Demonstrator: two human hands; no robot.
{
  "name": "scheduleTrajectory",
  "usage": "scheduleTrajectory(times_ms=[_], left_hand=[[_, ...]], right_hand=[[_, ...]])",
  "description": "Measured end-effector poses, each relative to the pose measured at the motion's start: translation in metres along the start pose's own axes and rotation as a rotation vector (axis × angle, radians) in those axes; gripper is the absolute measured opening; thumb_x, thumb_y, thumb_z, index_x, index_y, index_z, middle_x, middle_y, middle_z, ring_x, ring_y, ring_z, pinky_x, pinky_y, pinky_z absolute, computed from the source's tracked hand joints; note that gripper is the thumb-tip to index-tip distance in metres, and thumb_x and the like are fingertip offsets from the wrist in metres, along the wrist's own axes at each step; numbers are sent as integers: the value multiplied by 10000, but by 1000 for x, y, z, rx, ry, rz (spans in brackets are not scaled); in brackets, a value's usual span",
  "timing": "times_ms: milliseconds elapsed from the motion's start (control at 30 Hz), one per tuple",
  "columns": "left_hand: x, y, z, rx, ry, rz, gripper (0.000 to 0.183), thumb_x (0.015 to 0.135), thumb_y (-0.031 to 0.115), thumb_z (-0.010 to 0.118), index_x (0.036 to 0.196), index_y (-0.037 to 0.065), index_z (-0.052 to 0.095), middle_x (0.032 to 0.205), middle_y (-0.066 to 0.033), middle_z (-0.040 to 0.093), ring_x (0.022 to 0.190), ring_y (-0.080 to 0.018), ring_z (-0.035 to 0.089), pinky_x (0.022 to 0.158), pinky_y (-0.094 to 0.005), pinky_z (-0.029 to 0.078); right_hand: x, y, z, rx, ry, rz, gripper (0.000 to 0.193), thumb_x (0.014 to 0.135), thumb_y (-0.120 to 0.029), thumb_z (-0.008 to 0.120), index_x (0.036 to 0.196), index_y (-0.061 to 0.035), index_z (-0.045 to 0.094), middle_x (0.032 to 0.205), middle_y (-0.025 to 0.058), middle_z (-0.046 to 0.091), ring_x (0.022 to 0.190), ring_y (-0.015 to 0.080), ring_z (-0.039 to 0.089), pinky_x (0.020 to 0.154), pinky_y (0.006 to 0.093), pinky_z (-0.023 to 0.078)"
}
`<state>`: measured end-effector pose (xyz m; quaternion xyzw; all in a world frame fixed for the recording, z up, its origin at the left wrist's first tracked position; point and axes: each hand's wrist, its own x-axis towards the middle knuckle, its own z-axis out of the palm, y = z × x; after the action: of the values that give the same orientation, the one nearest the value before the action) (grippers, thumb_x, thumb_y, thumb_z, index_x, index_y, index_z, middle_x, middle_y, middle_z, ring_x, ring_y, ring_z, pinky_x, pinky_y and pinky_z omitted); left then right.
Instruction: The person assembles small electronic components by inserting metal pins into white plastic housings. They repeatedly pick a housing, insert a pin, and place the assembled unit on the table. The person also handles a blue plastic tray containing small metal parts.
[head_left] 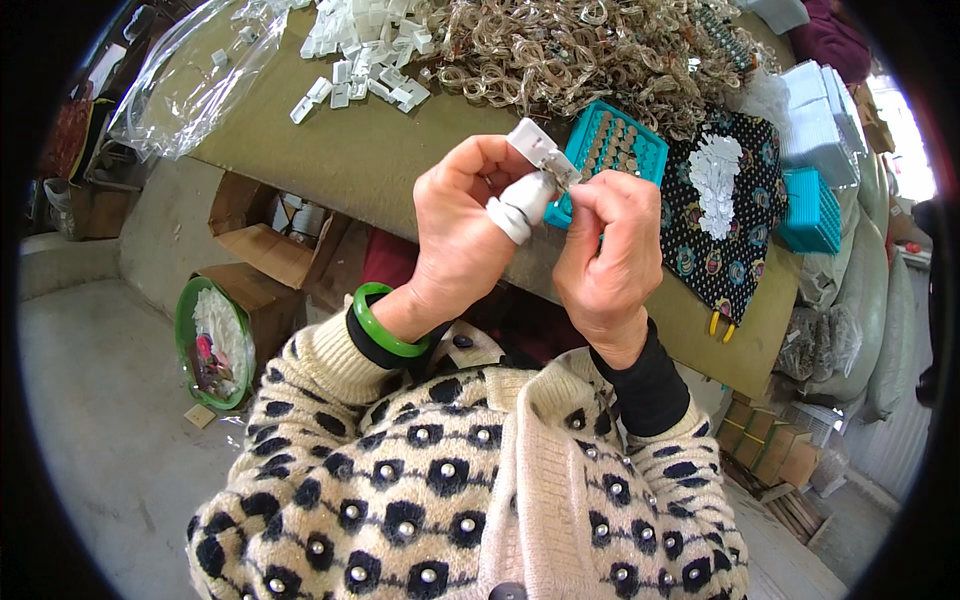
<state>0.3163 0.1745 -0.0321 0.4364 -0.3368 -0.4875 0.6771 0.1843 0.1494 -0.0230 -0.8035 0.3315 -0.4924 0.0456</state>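
White plastic part (535,145) held up just left of the teal tray (652,155).
It's gripped by the left hand (460,205), upper end left sticking out; the right hand (612,250) is pinched closed at the lower end, anything between its fingers hidden.

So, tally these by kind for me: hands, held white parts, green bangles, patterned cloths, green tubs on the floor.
Hands: 2, left hand and right hand
Held white plastic part: 1
Green bangle: 1
Patterned cloth: 1
Green tub: 1
Total: 6
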Motion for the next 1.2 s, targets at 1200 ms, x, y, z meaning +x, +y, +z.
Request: scheduleTrajectory(times_ms=[1200], left_hand=[[-16,9,-10,271,-289,325,230,874,-100,648,1092,-27,658,921,-18,563,834,-81,613,735,-214,489]], right_hand=[[9,-22,-12,942,-154,1032,226,829,70,473,1035,16,549,949,40,591,806,79,554,710,230,465]])
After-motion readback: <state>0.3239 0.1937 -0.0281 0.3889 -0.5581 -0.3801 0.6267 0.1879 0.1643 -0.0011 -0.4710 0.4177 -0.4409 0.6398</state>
